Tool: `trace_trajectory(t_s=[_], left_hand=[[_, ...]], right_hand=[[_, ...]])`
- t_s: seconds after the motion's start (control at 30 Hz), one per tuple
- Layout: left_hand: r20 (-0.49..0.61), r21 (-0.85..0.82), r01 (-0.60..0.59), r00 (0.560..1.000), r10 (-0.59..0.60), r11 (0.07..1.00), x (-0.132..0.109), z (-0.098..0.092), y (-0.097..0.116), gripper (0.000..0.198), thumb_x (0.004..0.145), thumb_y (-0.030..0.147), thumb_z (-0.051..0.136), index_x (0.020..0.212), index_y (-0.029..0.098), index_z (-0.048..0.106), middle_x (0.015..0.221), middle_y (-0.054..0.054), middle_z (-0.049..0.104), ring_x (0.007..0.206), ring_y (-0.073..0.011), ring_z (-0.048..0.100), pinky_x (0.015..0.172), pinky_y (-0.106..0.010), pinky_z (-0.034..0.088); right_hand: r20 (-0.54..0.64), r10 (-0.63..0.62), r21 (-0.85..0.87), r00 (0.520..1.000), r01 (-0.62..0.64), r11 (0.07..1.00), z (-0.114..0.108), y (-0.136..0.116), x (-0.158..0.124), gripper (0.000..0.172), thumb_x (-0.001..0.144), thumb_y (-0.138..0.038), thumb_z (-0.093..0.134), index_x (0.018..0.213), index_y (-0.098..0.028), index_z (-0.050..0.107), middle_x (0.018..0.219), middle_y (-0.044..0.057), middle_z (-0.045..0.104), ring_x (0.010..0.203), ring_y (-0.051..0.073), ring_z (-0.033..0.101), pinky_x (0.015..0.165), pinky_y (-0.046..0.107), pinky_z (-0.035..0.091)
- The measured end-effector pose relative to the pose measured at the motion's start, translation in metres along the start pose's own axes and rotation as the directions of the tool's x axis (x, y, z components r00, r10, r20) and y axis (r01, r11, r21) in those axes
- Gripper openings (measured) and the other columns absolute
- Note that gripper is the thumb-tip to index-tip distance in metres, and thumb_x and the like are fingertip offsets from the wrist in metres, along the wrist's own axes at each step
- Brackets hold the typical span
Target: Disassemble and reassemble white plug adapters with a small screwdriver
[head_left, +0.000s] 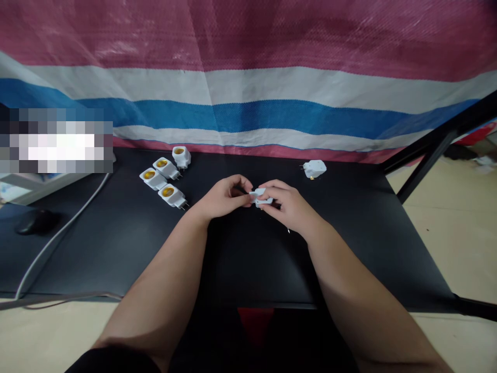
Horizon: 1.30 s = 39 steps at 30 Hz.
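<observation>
Both hands meet over the middle of the black table [116, 243]. My left hand [225, 198] and my right hand [285, 203] are closed together around a small white plug-in lamp socket [259, 196], pinched between their fingertips. Most of the socket is hidden by the fingers. Several more white sockets with yellow centres [166, 176] lie in a group to the left of my left hand. Another white socket [315, 168] lies alone to the upper right of my right hand, prongs pointing left.
A striped red, white and blue tarp [248, 93] hangs behind the table. A grey cable [58, 233] runs across the left side, near a dark mouse [37, 221]. A black frame bar [438, 140] rises at the right edge. Pale floor lies to the right.
</observation>
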State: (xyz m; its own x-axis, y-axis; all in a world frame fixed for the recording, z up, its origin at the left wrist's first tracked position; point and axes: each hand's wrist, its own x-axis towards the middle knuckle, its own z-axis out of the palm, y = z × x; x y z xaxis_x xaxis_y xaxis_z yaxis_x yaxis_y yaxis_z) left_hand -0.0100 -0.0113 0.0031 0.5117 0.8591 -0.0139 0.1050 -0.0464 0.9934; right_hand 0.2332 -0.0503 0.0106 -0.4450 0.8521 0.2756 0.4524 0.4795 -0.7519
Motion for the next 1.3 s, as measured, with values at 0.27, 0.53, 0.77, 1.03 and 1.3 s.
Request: trace_trajectory(t_s=[0.27, 0.53, 0.77, 1.03, 1.3], left_hand=[[0.083, -0.299, 0.238, 0.971, -0.224, 0.924, 0.002, 0.003, 0.001, 0.033, 0.084, 0.03, 0.094, 0.107, 0.012, 0.079, 0.096, -0.009, 0.08, 0.085, -0.0139, 0.079, 0.08, -0.026, 0.068], [0.082, -0.51, 0.164, 0.986, -0.142, 0.845, -0.001, 0.0, 0.009, 0.04, 0.074, 0.029, 0.102, 0.105, 0.014, 0.08, 0.094, -0.004, 0.08, 0.079, -0.0117, 0.079, 0.079, -0.022, 0.068], [0.025, -0.432, 0.126, 0.991, -0.128, 0.893, 0.001, 0.003, 0.008, 0.035, 0.077, 0.027, 0.099, 0.103, 0.013, 0.08, 0.092, -0.006, 0.081, 0.08, -0.012, 0.078, 0.078, -0.021, 0.067], [-0.004, -0.357, 0.012, 1.0, -0.015, 0.934, 0.0, 0.008, 0.009, 0.037, 0.08, 0.023, 0.095, 0.109, 0.016, 0.073, 0.096, -0.003, 0.079, 0.084, -0.013, 0.078, 0.081, -0.025, 0.066], [-0.071, -0.364, -0.088, 0.995, 0.066, 0.927, 0.004, 0.006, 0.005, 0.047, 0.073, 0.017, 0.098, 0.114, 0.017, 0.074, 0.1, -0.004, 0.081, 0.091, -0.0149, 0.079, 0.089, -0.027, 0.067]], right_hand=[[-0.045, -0.061, -0.073, 0.997, 0.057, 0.996, 0.0, -0.006, -0.001, 0.019, 0.097, -0.02, 0.071, 0.114, -0.027, 0.071, 0.133, 0.009, 0.071, 0.099, 0.022, 0.074, 0.077, 0.039, 0.063], [-0.293, 0.011, 0.142, 0.956, 0.032, 0.989, 0.008, -0.01, -0.001, 0.05, 0.086, -0.039, 0.089, 0.127, -0.028, 0.061, 0.128, 0.01, 0.074, 0.113, 0.029, 0.075, 0.093, 0.048, 0.065], [-0.247, 0.218, 0.358, 0.944, -0.121, 0.926, 0.014, -0.007, 0.003, 0.022, 0.097, -0.039, 0.074, 0.114, -0.027, 0.07, 0.104, 0.005, 0.076, 0.095, 0.023, 0.075, 0.084, 0.042, 0.067], [-0.167, 0.306, 0.595, 0.937, -0.152, 0.789, 0.015, 0.004, 0.007, 0.028, 0.092, -0.045, 0.08, 0.109, -0.027, 0.067, 0.118, 0.006, 0.079, 0.108, 0.025, 0.077, 0.098, 0.05, 0.068], [-0.159, 0.326, 0.671, 0.932, -0.14, 0.728, 0.008, 0.005, 0.009, 0.034, 0.09, -0.049, 0.083, 0.104, -0.028, 0.061, 0.134, 0.006, 0.078, 0.12, 0.025, 0.077, 0.105, 0.05, 0.066]])
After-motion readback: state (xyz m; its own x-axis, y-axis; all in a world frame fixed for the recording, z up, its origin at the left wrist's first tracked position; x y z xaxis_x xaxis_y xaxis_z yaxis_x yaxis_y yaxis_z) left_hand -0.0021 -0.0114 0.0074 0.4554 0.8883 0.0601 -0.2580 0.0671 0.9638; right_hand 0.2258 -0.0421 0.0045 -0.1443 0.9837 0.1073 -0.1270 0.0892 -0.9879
